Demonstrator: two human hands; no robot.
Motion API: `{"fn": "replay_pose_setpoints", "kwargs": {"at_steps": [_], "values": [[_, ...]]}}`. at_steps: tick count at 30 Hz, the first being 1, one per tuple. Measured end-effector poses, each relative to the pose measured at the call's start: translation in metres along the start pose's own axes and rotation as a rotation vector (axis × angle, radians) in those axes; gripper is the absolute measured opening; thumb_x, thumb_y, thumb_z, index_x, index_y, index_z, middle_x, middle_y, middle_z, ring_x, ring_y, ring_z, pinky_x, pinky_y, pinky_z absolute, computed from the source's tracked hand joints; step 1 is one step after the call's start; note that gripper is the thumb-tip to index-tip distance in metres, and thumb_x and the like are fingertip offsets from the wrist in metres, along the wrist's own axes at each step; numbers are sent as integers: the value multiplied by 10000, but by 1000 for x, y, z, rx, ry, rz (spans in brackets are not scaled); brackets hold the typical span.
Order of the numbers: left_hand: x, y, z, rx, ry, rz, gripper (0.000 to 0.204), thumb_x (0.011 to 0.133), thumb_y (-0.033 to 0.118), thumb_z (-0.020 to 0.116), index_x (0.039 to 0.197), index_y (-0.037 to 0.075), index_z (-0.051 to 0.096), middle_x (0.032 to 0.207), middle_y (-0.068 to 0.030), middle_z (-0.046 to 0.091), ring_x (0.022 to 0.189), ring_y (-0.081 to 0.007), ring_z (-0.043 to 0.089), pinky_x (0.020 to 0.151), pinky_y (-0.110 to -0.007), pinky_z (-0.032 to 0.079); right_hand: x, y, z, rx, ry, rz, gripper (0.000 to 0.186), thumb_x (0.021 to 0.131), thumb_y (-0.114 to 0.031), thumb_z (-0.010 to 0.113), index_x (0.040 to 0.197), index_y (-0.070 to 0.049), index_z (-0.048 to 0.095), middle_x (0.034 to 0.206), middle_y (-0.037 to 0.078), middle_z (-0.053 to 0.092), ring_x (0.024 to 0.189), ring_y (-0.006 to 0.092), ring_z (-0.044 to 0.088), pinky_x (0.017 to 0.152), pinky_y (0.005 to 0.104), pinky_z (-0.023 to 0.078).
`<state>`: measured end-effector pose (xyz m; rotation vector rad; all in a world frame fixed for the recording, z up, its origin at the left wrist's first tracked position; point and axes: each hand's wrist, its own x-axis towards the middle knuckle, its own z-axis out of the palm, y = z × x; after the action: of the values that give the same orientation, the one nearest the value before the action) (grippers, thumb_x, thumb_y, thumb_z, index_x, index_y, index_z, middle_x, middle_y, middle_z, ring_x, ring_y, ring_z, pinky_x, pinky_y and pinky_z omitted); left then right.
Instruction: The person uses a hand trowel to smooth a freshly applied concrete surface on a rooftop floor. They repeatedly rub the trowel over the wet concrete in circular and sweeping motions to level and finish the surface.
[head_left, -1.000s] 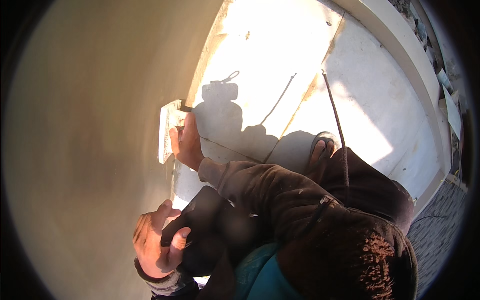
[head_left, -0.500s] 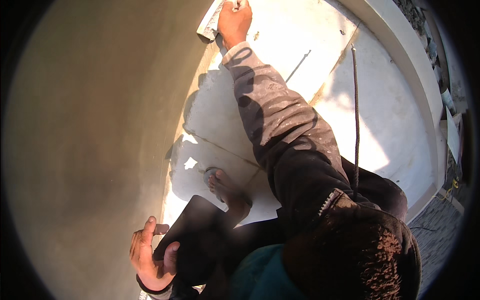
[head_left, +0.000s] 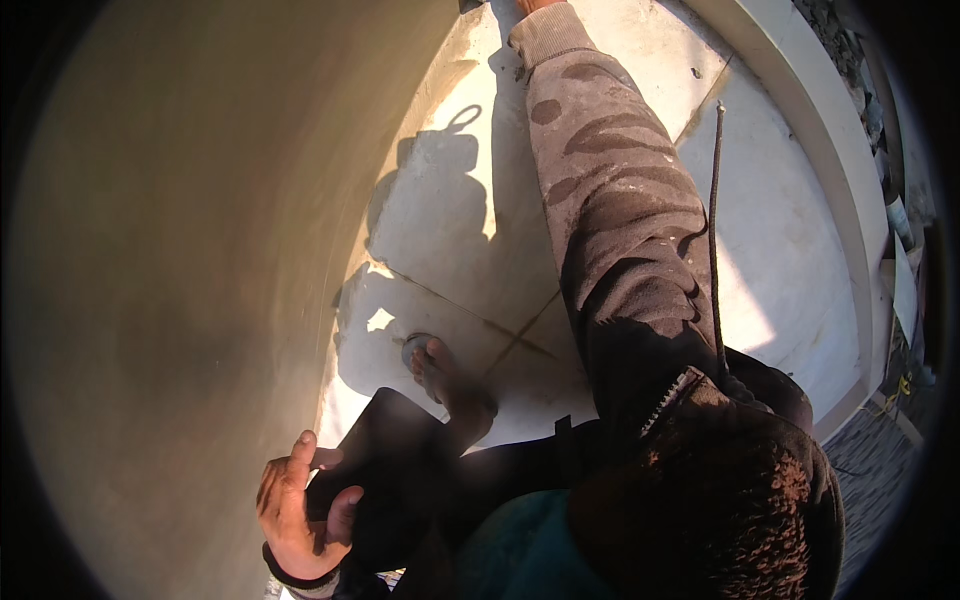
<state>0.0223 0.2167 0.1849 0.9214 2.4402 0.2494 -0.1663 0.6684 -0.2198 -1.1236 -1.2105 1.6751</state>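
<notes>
Since your right hand (head_left: 535,5) has slid way up the wall (head_left: 150,300) since a second ago, only a sliver of wrist shows at the top edge now, so I can't tell if it's clenched or loose. The pale block it was pressing on the wall has gone out of view with it. Looks like that stroke is reaching full stretch, with the patterned sleeve (head_left: 600,200) running almost straight up. Your left hand (head_left: 300,510) hasn't budged: it's low by the wall, fingers wrapped around the near edge of the dark flat board (head_left: 385,440). Count-wise: one board, one bare foot (head_left: 450,385) just past it on the white floor slabs (head_left: 790,250), and one thin rod (head_left: 714,230) standing right of the sleeve.
</notes>
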Motion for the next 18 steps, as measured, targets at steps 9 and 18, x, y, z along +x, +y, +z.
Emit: {"fn": "replay_pose_setpoints", "kwargs": {"at_steps": [9,18], "values": [[18,3,6,82,-33,175,735,863,300,789,1450,-43,509,888,-131,720,789,-267,659,813,-392,523,-313,44,29,-256,-121,22,380,942,-83,564,1289,70,542,1124,199,576,932,290,604,810,379,516],[4,1,0,30,12,45,712,841,244,839,1436,-10,543,963,-129,733,827,-290,657,794,-400,512,-167,-12,14,106,144,-273,249,994,-118,568,1183,42,548,890,59,582,749,113,519,700,309,473]]}}
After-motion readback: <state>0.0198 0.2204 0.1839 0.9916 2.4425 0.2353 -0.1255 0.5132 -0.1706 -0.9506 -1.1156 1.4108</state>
